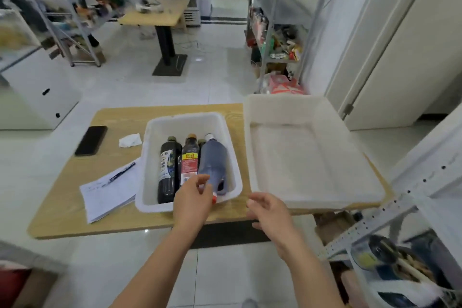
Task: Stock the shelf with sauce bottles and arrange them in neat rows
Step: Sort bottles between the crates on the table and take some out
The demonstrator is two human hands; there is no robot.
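A small white bin [226,130] sits on the wooden table [62,195] and holds several dark sauce bottles lying on their sides. A black bottle with a blue label [168,167] lies at the left, and a red-labelled bottle [189,160] lies in the middle. The large dark bottle [212,162] lies at the right, its red cap pointing toward me. My left hand [192,199] reaches into the bin, its thumb and fingers closed around that large bottle's neck. My right hand [268,210] hovers over the table's near edge, fingers apart and holding nothing.
A large white bin [350,147] with nothing in it takes up the table's right side. A phone [91,140], a crumpled tissue [130,140], and papers with a pen [110,190] lie to the left. A white metal shelf [400,207] stands at the lower right.
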